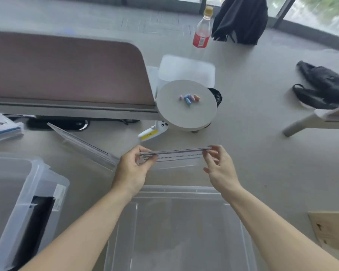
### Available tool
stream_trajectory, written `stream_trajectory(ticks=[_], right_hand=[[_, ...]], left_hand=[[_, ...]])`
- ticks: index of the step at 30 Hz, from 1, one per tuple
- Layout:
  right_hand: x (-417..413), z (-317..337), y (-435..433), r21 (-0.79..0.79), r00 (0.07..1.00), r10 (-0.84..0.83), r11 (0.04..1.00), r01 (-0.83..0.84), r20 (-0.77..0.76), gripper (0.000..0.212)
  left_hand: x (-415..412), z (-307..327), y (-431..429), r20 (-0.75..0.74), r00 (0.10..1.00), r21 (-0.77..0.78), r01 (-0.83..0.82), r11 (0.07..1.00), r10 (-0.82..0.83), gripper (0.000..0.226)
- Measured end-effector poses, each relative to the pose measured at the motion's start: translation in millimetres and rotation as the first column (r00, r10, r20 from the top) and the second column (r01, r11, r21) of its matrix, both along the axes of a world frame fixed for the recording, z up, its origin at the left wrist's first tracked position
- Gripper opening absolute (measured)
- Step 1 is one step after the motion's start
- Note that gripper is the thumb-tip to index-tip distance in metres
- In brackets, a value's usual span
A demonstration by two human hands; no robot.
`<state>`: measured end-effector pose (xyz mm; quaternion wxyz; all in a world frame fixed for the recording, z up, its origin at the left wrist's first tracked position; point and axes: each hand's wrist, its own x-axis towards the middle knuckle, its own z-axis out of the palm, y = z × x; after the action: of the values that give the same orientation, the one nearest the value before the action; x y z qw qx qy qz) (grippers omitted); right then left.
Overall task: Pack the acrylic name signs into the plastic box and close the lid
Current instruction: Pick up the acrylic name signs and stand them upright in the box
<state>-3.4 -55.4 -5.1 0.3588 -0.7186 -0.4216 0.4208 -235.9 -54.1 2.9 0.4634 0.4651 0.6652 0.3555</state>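
Note:
A clear acrylic name sign (176, 155) is held level in the air, edge-on, just beyond the far rim of the open clear plastic box (176, 189) in front of me. My left hand (132, 169) pinches its left end and my right hand (218, 167) pinches its right end. A second acrylic sign (82, 145) lies slanted on the floor to the left, near my left hand. The box's clear lid (27, 184) lies at the left, partly over a dark object.
A round white side table (186, 112) with small coloured pieces stands ahead. A brown bench (67, 69) runs along the left, a red-labelled bottle (203, 28) and black bags (325, 85) sit further back. A wooden board (331, 229) lies at the right.

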Motion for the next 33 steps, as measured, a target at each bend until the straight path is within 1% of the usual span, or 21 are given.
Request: stream_trajectory(ticks=[3,5,7,9,10,12,13,14,15,16,17,19,20,21,23,24,25,26,30,31,33], right_hand=[[0.1,31.3,-11.9,0.030,0.994,-0.070,0.997,0.073,-0.087,0.013],[-2.9,54.7,-26.8,0.014,0.975,-0.147,0.988,0.152,-0.164,0.035],[-10.7,79.9,-47.8,-0.054,0.934,-0.231,0.973,0.225,-0.271,0.060],[-24.2,103.6,-71.5,-0.153,0.855,-0.282,0.959,0.239,-0.434,0.078],[-32.9,116.4,-83.1,-0.187,0.807,-0.284,0.958,0.217,-0.517,0.089],[-50.4,143.4,-99.9,-0.191,0.710,-0.255,0.967,0.171,-0.657,0.109],[-58.1,157.6,-105.0,-0.172,0.665,-0.238,0.971,0.164,-0.708,0.106],[-64.6,171.4,-107.6,-0.145,0.625,-0.223,0.974,0.173,-0.748,0.093],[-70.4,186.0,-108.7,-0.114,0.590,-0.206,0.975,0.190,-0.781,0.074],[-75.6,200.6,-108.3,-0.077,0.574,-0.182,0.976,0.203,-0.798,0.057],[-80.4,214.6,-108.5,-0.039,0.580,-0.160,0.976,0.216,-0.799,0.046],[-87.9,234.4,-110.1,0.019,0.621,-0.131,0.973,0.230,-0.773,0.033],[-91.0,242.2,-112.6,0.037,0.651,-0.125,0.973,0.229,-0.749,0.029],[-93.9,249.8,-115.4,0.045,0.677,-0.123,0.973,0.224,-0.726,0.025],[-101.4,263.1,-120.0,0.056,0.723,-0.113,0.977,0.206,-0.681,0.020],[-106.8,269.1,-120.6,0.068,0.749,-0.103,0.979,0.194,-0.654,0.018],[-114.6,275.1,-121.1,0.084,0.776,-0.083,0.981,0.173,-0.626,0.016],[-124.3,281.4,-121.5,0.101,0.798,-0.056,0.984,0.144,-0.600,0.016],[-181.3,303.0,-122.0,0.185,0.870,0.133,0.982,-0.049,-0.475,0.018],[-190.4,306.1,-121.6,0.202,0.876,0.177,0.975,-0.093,-0.448,0.018],[-228.9,308.2,-119.3,0.216,0.885,0.254,0.960,-0.180,-0.391,0.016]], left_hand=[[0.7,35.7,-4.4,0.077,0.995,0.023,0.064,0.998,-0.066,0.013],[-0.1,62.1,-10.7,0.151,0.984,0.038,0.093,0.995,-0.098,0.012],[-1.0,95.1,-21.8,0.241,0.964,0.057,0.100,0.993,-0.111,0.014],[-2.7,129.8,-35.8,0.348,0.934,0.036,0.066,0.997,-0.075,0.013],[-3.8,146.6,-42.9,0.418,0.907,0.014,0.037,0.999,-0.040,0.006],[-6.9,177.1,-55.6,0.547,0.836,-0.045,-0.014,0.999,0.037,0.015],[-8.6,191.8,-61.5,0.595,0.801,-0.069,-0.027,0.997,0.063,0.018],[-9.8,206.1,-66.4,0.619,0.781,-0.086,-0.034,0.996,0.080,0.019],[-11.0,219.9,-70.3,0.626,0.775,-0.094,-0.031,0.995,0.084,0.019],[-12.0,232.4,-73.1,0.629,0.773,-0.095,-0.025,0.995,0.080,0.020],[-14.1,242.8,-75.5,0.624,0.777,-0.095,-0.020,0.995,0.075,0.021],[-22.0,262.0,-80.2,0.576,0.817,-0.086,0.009,0.996,0.042,0.018],[-28.4,270.8,-83.6,0.520,0.854,-0.073,0.042,0.996,0.002,0.017],[-37.0,279.7,-87.5,0.430,0.901,-0.054,0.076,0.996,-0.045,0.019],[-59.6,298.5,-94.6,0.167,0.981,0.011,0.095,0.995,-0.095,0.025],[-72.5,308.4,-97.6,0.045,0.996,0.057,0.076,0.995,-0.079,0.025],[-86.3,318.3,-99.6,-0.030,0.998,0.099,0.058,0.993,-0.055,0.023],[-99.2,328.7,-101.0,-0.071,0.996,0.131,0.066,0.989,-0.057,0.023],[-147.0,357.8,-107.7,-0.170,0.960,0.161,0.249,0.955,-0.221,0.010],[-153.4,360.3,-108.2,-0.196,0.952,0.171,0.269,0.948,-0.235,0.011],[-192.5,357.8,-114.5,-0.216,0.957,0.199,0.236,0.951,-0.192,0.015]])
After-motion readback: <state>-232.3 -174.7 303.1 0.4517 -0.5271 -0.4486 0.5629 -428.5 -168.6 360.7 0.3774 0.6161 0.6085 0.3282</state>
